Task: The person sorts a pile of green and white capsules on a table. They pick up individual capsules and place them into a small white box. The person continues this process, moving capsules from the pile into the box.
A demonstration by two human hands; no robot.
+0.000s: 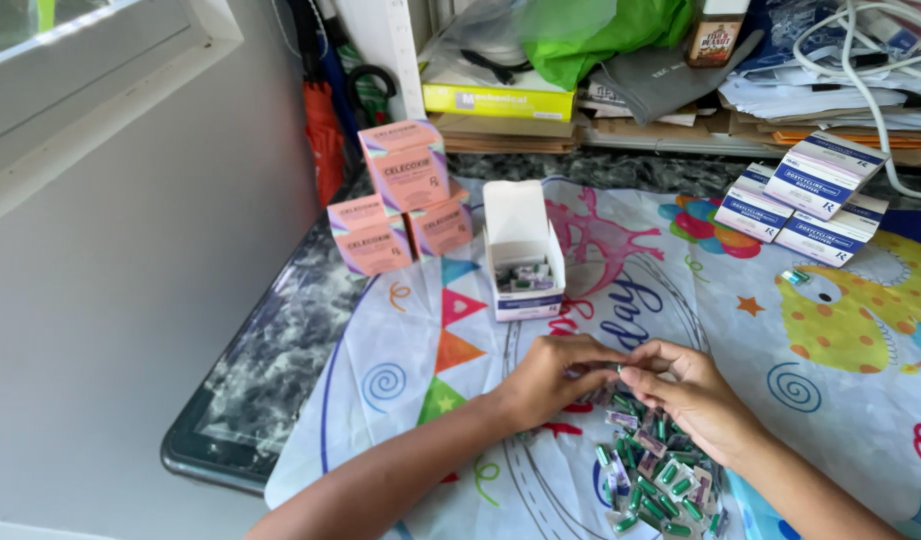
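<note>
Working over colourful party-print cloth, open white carton just beyond. Left hand and right hand pinching together on a small capsule strip above the strip pile. Risking loose strips sliding off, being heaped near the edge.

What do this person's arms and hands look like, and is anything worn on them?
Both forearms are bare as far as the frame shows: no sleeves or gloves. The left hand and right hand show no rings, watch or bracelets that I can make out. Nails look short and unpainted.
</note>
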